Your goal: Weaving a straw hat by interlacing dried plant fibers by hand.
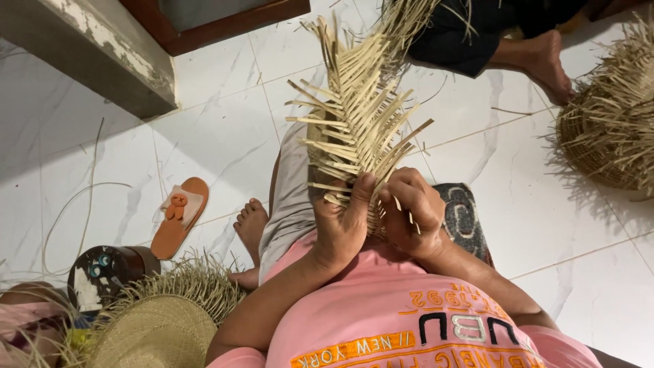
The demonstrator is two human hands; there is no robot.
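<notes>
Your left hand (340,225) is wrapped around the lower part of the half-woven straw piece (354,123), thumb pressed up against its near face and the fingers closed behind it, so you hold it upright over your lap. Your right hand (415,211) sits just beside the left, touching the same piece at its lower right edge; its fingers are curled tight and pinch a few loose strips (402,204), with almost no gap between them. The woven piece rises from both hands toward the top of the view, its unwoven ends fanning out to both sides.

Below your hands you see your pink shirt (409,320) and your bare foot (251,221) on the white tiled floor (531,204). A finished straw hat (157,327) lies at the lower left, with an orange sandal (178,217) just above it on the floor. At the right edge rests another unfinished woven basket shape (610,129), and beside it, near the top, is another person's bare foot (545,61).
</notes>
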